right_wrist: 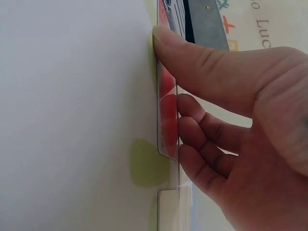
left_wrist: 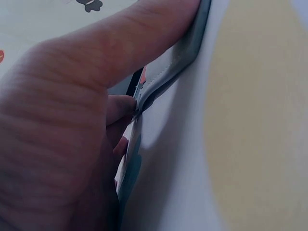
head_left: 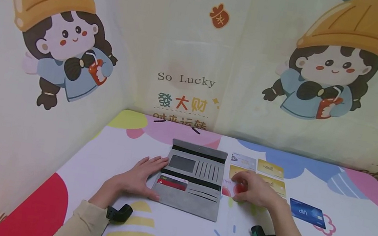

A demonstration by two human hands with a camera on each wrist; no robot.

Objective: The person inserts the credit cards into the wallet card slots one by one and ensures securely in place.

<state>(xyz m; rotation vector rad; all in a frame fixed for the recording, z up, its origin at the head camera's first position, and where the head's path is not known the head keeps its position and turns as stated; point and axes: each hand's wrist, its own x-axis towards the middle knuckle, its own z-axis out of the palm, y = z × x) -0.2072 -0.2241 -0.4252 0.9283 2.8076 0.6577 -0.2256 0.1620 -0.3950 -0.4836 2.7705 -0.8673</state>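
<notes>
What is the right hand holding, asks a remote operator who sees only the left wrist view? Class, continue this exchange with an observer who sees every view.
Observer: The right hand grips a rectangular pink-and-red card.
Operator: What lies just right of that hand?
Observer: A dark-blue rectangular card marked VIP.
Operator: Besides those two, which cards lie right of the smooth grey rectangular wallet?
Observer: Four rectangular ones: a silver card and three gold cards.
</notes>
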